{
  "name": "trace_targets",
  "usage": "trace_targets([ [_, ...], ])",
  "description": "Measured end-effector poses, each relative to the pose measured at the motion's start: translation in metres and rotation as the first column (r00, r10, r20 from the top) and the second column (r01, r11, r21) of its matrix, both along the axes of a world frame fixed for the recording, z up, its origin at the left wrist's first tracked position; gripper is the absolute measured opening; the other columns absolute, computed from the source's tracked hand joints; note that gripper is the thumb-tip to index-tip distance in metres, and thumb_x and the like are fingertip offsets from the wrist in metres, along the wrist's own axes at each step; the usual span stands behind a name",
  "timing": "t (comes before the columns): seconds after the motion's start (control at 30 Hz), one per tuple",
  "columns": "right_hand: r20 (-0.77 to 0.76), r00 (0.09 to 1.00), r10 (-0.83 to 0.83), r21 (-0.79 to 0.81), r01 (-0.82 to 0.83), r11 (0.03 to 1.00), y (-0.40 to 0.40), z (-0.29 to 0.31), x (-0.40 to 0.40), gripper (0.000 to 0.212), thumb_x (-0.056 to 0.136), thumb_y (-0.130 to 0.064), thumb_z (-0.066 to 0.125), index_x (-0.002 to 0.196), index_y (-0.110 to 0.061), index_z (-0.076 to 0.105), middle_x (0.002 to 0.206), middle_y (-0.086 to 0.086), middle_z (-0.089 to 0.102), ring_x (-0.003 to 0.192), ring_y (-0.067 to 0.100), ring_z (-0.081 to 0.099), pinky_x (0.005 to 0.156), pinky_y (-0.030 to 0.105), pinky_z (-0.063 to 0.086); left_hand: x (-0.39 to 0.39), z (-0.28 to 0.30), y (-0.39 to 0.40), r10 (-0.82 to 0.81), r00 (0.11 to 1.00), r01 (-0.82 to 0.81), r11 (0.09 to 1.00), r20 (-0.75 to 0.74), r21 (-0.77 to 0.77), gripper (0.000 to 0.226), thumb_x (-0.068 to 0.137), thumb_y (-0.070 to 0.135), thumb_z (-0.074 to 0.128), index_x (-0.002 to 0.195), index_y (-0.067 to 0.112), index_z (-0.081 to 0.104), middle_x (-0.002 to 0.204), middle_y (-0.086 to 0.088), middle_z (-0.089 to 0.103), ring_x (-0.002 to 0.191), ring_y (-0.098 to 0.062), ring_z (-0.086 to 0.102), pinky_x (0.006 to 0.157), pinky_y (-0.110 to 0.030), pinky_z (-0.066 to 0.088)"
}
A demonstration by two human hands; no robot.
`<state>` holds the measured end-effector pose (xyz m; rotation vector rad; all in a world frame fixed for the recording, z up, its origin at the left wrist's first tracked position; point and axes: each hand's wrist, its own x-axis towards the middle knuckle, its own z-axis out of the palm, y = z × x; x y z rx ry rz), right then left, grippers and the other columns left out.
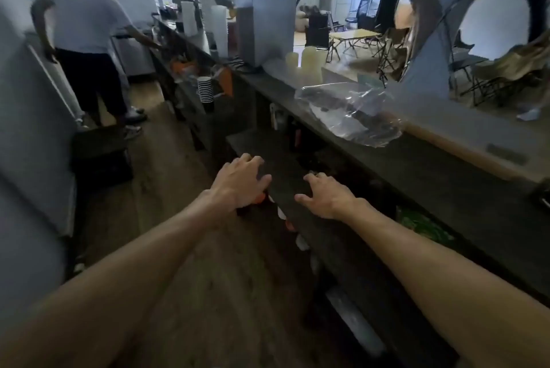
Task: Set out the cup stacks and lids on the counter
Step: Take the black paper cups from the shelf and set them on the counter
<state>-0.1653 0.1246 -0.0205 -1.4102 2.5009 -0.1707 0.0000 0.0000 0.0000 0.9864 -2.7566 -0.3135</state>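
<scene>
Café bar, cup stacks point(219, 30), counter point(446, 171), seating point(351, 37)

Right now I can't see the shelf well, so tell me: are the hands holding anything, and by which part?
Nothing is visibly held. The left hand and right hand reach out with fingers spread.

Both hands, left point(239, 181) and right point(326, 198), reach with spread fingers over a dark lower shelf point(285, 156); crumpled clear plastic bag point(351, 113) on the long grey desk point(446, 141).
</scene>
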Motion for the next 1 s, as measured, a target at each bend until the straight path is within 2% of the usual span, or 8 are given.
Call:
trace_targets([
  [0.23,-0.004,1.0,0.002,0.016,-0.002,1.0,-0.157,-0.021,0.013,0.068,0.094,-0.051,0.057,0.151,-0.023,0.032,0.15,0.008,0.041,0.135,0.028,0.044,0.106,0.046,0.044,0.022,-0.026,-0.148,0.04,0.999,-0.038,0.997,-0.022,0.06,0.046,0.097,0.045,0.05,0.138,0.024,0.047,0.127,-0.003,0.053,0.114,-0.022,0.056,0.1,-0.042,0.045],
  [0.43,-0.008,1.0,0.023,-0.035,-0.023,0.999,-0.316,-0.01,0.028,0.067,0.094,-0.052,0.056,0.15,-0.025,0.033,0.147,0.007,0.043,0.13,0.026,0.047,0.102,0.045,0.047,0.037,-0.024,-0.306,0.028,0.999,-0.026,0.997,-0.032,0.069,0.049,0.097,0.045,0.049,0.141,0.023,0.045,0.131,-0.004,0.053,0.118,-0.024,0.055,0.101,-0.044,0.045],
  [0.63,0.037,0.998,0.058,-0.018,-0.058,0.998,-0.454,0.006,0.022,0.067,0.094,-0.053,0.056,0.15,-0.024,0.035,0.147,0.007,0.043,0.129,0.026,0.049,0.101,0.045,0.048,0.043,-0.026,-0.444,0.06,0.997,-0.053,0.987,-0.041,0.152,0.051,0.097,0.047,0.05,0.142,0.024,0.044,0.134,-0.001,0.051,0.118,-0.019,0.055,0.1,-0.04,0.047],
  [0.83,0.074,0.99,0.123,0.019,-0.125,0.992,-0.603,-0.022,-0.008,0.061,0.093,-0.051,0.059,0.146,-0.028,0.04,0.144,0.003,0.047,0.129,0.023,0.05,0.099,0.044,0.049,0.008,-0.052,-0.583,0.071,0.997,-0.065,0.981,-0.029,0.184,0.047,0.096,0.047,0.051,0.138,0.027,0.047,0.128,0.004,0.052,0.113,-0.016,0.057,0.095,-0.034,0.049],
  [1.0,0.107,0.989,0.104,0.018,-0.106,0.994,-0.737,-0.054,-0.048,0.057,0.096,-0.049,0.056,0.146,-0.025,0.042,0.141,0.003,0.049,0.126,0.023,0.052,0.099,0.043,0.05,-0.045,-0.078,-0.709,0.098,0.995,-0.097,0.967,0.005,0.237,0.045,0.096,0.045,0.052,0.137,0.026,0.049,0.128,0.004,0.053,0.115,-0.015,0.056,0.093,-0.031,0.047],
])
